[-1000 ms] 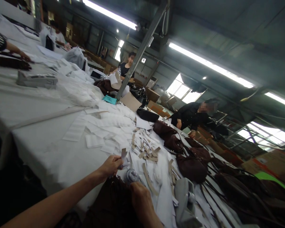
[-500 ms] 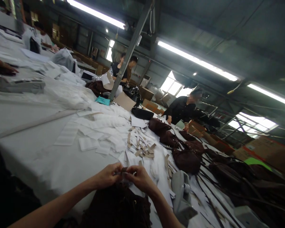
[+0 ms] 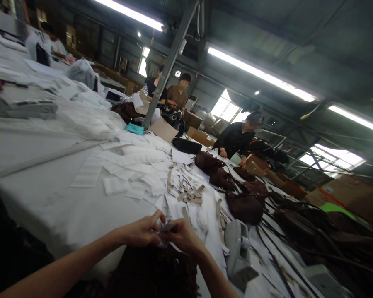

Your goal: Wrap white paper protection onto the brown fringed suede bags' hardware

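My two hands meet over a dark brown bag [image 3: 155, 271] at the near edge of the table. My right hand [image 3: 185, 236] pinches a small grey-brown strip [image 3: 168, 227] between thumb and fingers. Close against it, my left hand [image 3: 143, 231] has its fingers curled in, the index finger raised and bent; what lies in its grip is too small and dark to make out. Some pale, thin material shows between the fingertips. Much of the bag is in shadow.
White foam sheets [image 3: 133, 161] and cardboard scraps [image 3: 189, 192] lie scattered ahead. Brown bags [image 3: 245, 207] with long straps fill the right side. A grey tape dispenser [image 3: 238, 252] stands right of my hands, another [image 3: 26, 108] far left. A co-worker [image 3: 234, 138] leans over the table.
My left index finger has lifted and the fingers have shifted. The grey-brown strip now shows more plainly in my right hand. A co-worker behind the post has come into fuller view.
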Motion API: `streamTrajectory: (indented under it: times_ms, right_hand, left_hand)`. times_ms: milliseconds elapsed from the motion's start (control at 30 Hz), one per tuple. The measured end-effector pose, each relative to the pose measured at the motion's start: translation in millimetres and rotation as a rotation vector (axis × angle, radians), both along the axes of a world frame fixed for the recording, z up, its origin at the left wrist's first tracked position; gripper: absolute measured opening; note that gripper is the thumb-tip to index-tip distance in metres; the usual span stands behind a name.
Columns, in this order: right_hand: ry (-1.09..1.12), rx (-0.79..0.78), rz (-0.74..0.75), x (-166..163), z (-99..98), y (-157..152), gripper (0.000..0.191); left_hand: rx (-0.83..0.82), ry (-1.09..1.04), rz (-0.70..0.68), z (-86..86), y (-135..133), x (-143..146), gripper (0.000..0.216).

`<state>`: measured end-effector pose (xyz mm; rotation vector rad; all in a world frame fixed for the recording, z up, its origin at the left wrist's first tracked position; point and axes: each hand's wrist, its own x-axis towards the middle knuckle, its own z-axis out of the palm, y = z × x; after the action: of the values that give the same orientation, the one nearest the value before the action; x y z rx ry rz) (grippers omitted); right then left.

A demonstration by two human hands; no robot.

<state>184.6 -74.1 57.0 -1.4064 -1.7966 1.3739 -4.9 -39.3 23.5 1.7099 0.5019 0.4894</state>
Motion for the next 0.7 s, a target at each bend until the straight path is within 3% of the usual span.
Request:
streamTrajectory:
  times_ms: [200, 433, 700]
  right_hand:
    - [-0.116, 0.158, -0.060, -7.6, -1.3, -5.6, 0.010]
    - [-0.170, 0.339, -0.177, -9.3, -13.3, -6.8, 0.017]
    - [-0.374, 0.420, -0.154, -2.5, -25.4, -8.1, 0.019]
  left_hand:
    - [0.173, 0.051, 0.018, -0.4, -0.2, 2.9, 0.027]
    - [0.181, 0.063, -0.043, -1.9, 5.7, -10.1, 0.020]
    - [0.173, 0.051, -0.020, -1.4, -1.9, -5.9, 0.014]
